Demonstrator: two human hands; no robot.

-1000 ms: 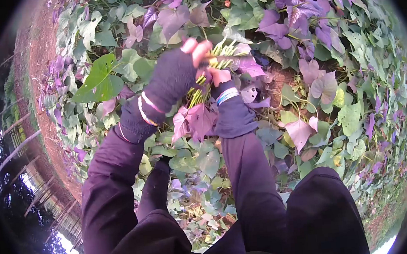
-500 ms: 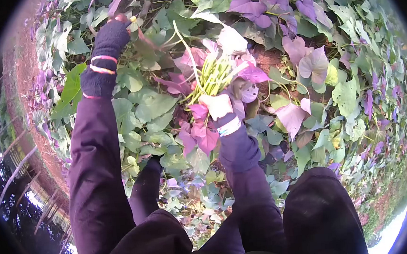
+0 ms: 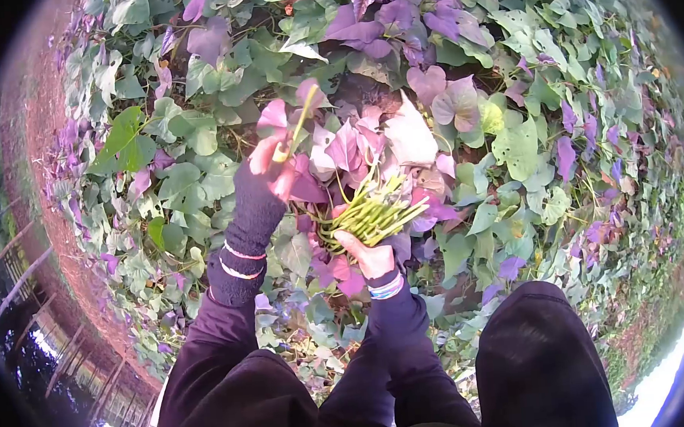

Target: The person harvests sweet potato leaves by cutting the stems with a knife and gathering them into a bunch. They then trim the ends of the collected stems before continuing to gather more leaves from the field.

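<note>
In the head view, my right hand is closed round a bunch of leaves. Their cut-looking green stalks point up and to the right, and pink-purple blades spread around them. Left of and above this bunch, my left hand, in a dark fingerless glove, pinches a single leaf stalk with a pinkish leaf beside it. The two hands are close together but apart. Some fingertips of the left hand are blurred, and the right hand's fingers are partly hidden under the stalks.
Dense vines with green leaves and purple leaves cover the ground all round. My dark-clothed knee is at the lower right. Bare reddish soil and thin wooden poles lie along the left side.
My left hand has come down and right from the upper-left foliage, bringing a leaf stalk towards the bunch. My right hand, still gripping the bunch, has moved slightly lower.
</note>
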